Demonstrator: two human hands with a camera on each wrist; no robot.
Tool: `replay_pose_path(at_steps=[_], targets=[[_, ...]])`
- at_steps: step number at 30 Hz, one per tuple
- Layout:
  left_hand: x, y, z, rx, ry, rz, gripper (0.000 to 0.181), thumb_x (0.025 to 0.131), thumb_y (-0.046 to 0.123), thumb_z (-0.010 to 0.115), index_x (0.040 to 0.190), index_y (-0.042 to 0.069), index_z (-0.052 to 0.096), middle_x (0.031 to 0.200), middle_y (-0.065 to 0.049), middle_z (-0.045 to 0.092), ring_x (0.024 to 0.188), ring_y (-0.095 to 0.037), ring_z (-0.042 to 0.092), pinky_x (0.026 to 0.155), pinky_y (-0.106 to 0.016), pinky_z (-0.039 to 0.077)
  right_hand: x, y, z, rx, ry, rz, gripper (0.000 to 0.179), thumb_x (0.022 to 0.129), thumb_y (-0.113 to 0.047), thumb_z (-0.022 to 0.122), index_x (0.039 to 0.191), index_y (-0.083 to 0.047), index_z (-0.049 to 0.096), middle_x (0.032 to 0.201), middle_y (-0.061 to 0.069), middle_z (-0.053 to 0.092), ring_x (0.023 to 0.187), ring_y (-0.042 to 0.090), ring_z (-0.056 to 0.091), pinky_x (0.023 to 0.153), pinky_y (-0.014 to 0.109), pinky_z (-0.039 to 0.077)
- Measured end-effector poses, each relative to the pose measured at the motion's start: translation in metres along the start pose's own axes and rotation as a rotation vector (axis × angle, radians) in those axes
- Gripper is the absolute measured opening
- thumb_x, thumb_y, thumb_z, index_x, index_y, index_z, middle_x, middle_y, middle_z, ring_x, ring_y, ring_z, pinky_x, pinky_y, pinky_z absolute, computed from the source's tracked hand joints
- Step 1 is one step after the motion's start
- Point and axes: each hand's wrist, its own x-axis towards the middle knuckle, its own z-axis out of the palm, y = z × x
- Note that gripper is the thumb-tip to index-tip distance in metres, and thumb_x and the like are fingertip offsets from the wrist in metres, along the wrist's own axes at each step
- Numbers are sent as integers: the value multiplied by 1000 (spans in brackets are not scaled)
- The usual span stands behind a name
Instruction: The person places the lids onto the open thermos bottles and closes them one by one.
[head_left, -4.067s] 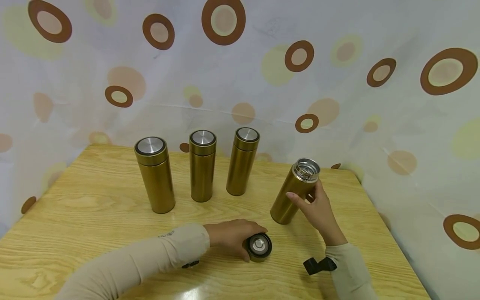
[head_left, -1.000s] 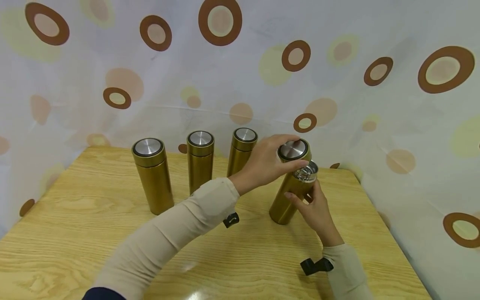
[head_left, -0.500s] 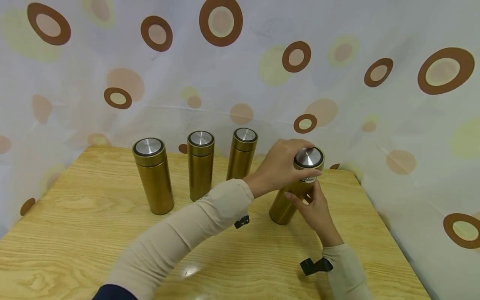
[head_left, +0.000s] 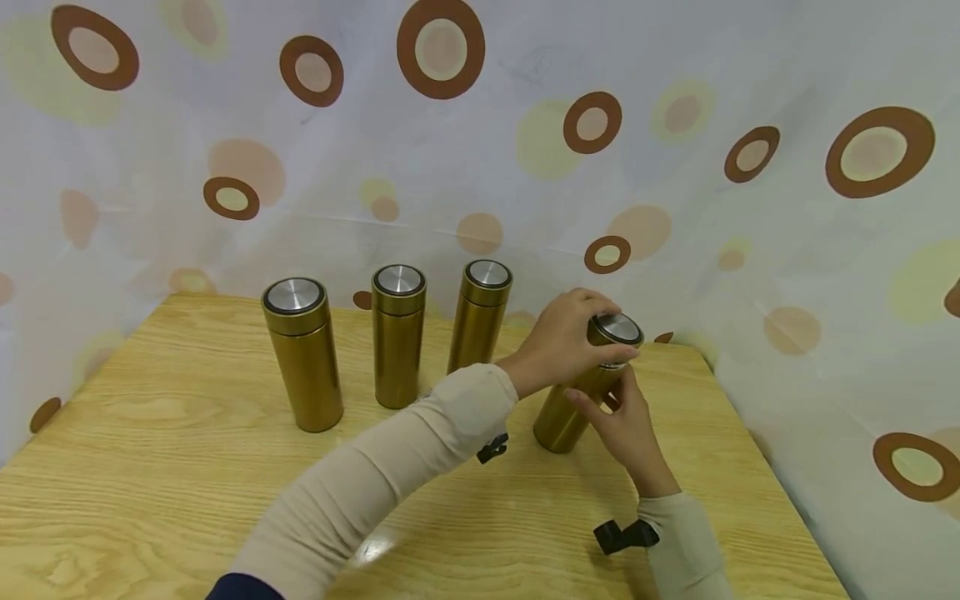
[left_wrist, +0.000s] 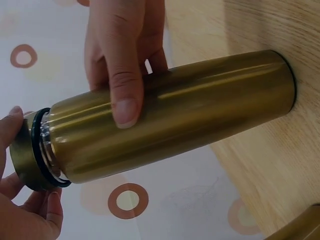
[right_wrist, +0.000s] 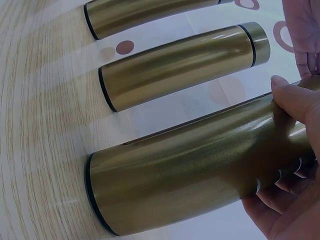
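Observation:
My right hand (head_left: 626, 429) grips the upper body of a gold thermos bottle (head_left: 558, 421), which stands on the wooden table. With thumb and fingers my left hand (head_left: 562, 337) holds the bottle's gold lid (head_left: 618, 327), which has a brushed silver top, over the mouth. In the left wrist view a thin strip of the steel neck (left_wrist: 48, 145) shows between the lid (left_wrist: 25, 155) and the body. The right wrist view has my right thumb and fingers round the bottle (right_wrist: 195, 165); its upper end lies out of that view.
Three more gold thermos bottles with lids on stand upright in a row: one at left (head_left: 306, 367), one in the middle (head_left: 398, 350) and one (head_left: 477, 321) partly behind my left arm. A patterned curtain (head_left: 480, 158) hangs behind the table (head_left: 187, 433).
My left hand picked the lid up from the table, turned it silver side up and brought it right onto the bottle's mouth. My right hand stays on the bottle.

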Motion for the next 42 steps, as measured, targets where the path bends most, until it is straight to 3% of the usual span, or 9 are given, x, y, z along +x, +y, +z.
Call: replay_pose_path(at_steps=[7, 17, 23, 36, 39, 42], targets=[[-3, -5, 6, -26, 25, 0, 54, 82, 40, 74, 125, 9, 62, 129, -3, 55, 115, -14, 52, 91, -17, 42, -1, 0, 0, 3, -2, 1, 74, 93, -21, 65, 149, -11, 19, 138, 16, 40, 132, 35, 39, 106, 59, 31], [-10, -6, 16, -23, 200, 78, 43, 81, 35, 77, 112, 6, 71, 119, -2, 61, 107, -12, 57, 87, -10, 42, 1, 2, -1, -31, 9, -16, 68, 93, -21, 65, 145, -7, 24, 128, 18, 45, 125, 35, 44, 104, 59, 34], [-14, -6, 21, -17, 270, 107, 42, 81, 32, 77, 114, 6, 70, 120, -4, 61, 110, -14, 57, 90, -11, 42, 2, 1, -1, -29, 10, -19, 62, 93, -16, 64, 141, -2, 27, 128, 20, 45, 126, 35, 43, 106, 58, 32], [-15, -7, 23, 1, 308, 139, 44, 81, 32, 77, 114, 4, 69, 123, -6, 62, 117, -15, 57, 95, -14, 42, 1, -2, -2, -14, 8, -31, 62, 93, -12, 63, 141, 0, 27, 131, 21, 44, 127, 36, 42, 106, 59, 30], [-15, -5, 21, 17, 267, 108, 44, 83, 35, 75, 114, 5, 67, 126, -6, 59, 118, -14, 54, 96, -14, 41, 1, -1, -2, -18, 2, -33, 64, 93, -12, 63, 144, -2, 25, 136, 21, 41, 130, 38, 40, 106, 60, 31], [-14, -2, 17, 21, 188, 52, 49, 84, 42, 73, 115, 7, 61, 129, -6, 53, 119, -16, 50, 98, -18, 40, 0, 0, -2, -19, 0, -50, 69, 94, -12, 62, 148, -6, 21, 141, 19, 38, 130, 38, 40, 105, 60, 32]])
